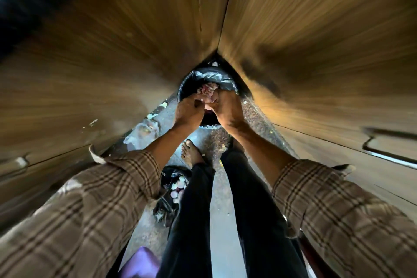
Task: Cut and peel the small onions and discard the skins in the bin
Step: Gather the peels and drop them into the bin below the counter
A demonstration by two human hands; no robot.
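A round bin (216,77) lined with a black plastic bag stands on the floor in the corner where two wooden cabinet fronts meet. Pinkish onion skins (206,90) show inside it, just past my fingers. My left hand (188,111) and my right hand (226,107) are held together directly over the bin's near rim, fingers curled around a clump of skins. How much each hand grips is partly hidden by the fingers. The view is blurred by motion.
Wooden cabinet doors (112,63) rise on both sides, with a handle (388,149) at right. On the floor lie a clear plastic bag (144,131), a black bag with peeled onions (174,184), scattered scraps, my bare foot (190,151) and a purple object (140,262).
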